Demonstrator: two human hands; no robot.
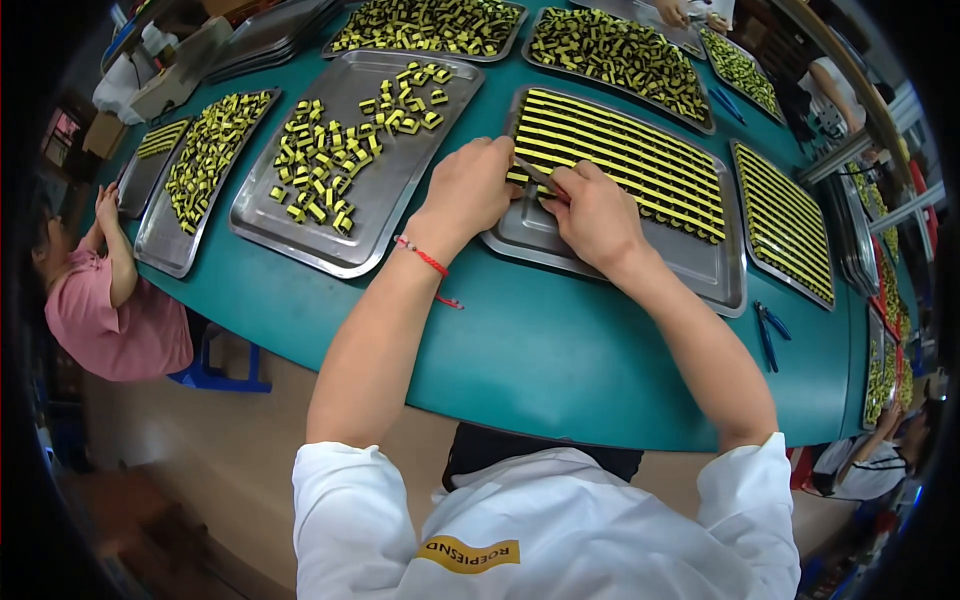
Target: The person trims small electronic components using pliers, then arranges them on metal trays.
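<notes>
My left hand point(472, 190) is closed in a pinch at the left edge of the rows; what sits between its fingertips is hidden. Close beside it, my right hand point(600, 218) grips a slim grey tool point(535, 177), its tip pointing toward the left fingers. Both hands are over a metal tray point(690, 278) that carries small black parts with yellow tops point(620, 155), lined up in long straight rows. To the left of my left hand lies another metal tray point(388, 195) with loose parts of the same kind point(330, 160), scattered in a heap.
Blue-handled cutters point(770, 335) lie on the green table point(540, 345) at the right. Beyond them is a tray of lined-up parts point(785, 222). Trays of loose parts point(615, 60) stand at the back. A person in pink point(115, 320) sits at the left; others work nearby.
</notes>
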